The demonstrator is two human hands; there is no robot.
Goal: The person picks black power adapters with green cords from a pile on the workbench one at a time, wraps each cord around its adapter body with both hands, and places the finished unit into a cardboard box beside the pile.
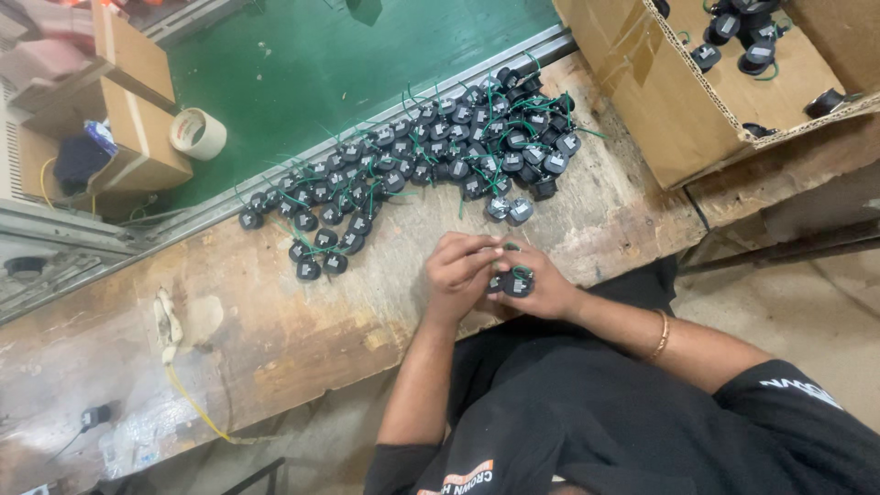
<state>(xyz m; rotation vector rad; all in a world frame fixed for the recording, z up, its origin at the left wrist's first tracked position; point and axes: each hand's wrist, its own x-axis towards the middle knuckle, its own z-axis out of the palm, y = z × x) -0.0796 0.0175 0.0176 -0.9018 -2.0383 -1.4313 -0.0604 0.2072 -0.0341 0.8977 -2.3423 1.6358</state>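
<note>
Both hands are meeting at the near edge of the bench, fingers bunched around small round black plastic parts with grey labels and green wire leads. The right hand, a thin gold bangle sitting on its forearm, is cupping at least one of these parts from below, its fingers closed on it. The left hand is curling in from the other side, fingertips pinching at the top of the same small cluster; exactly how many pieces are being held is not clear. Just beyond the hands, two loose parts are lying apart from the rest. Farther out, a long heap of the same black parts with tangled green leads is stretching diagonally across the worn, stained wooden bench top. Behind the heap, a metal rail is bordering a green conveyor belt, which is carrying a roll of pale tape beside brown cardboard boxes. An open cardboard carton at the far right is holding more black parts.
</note>
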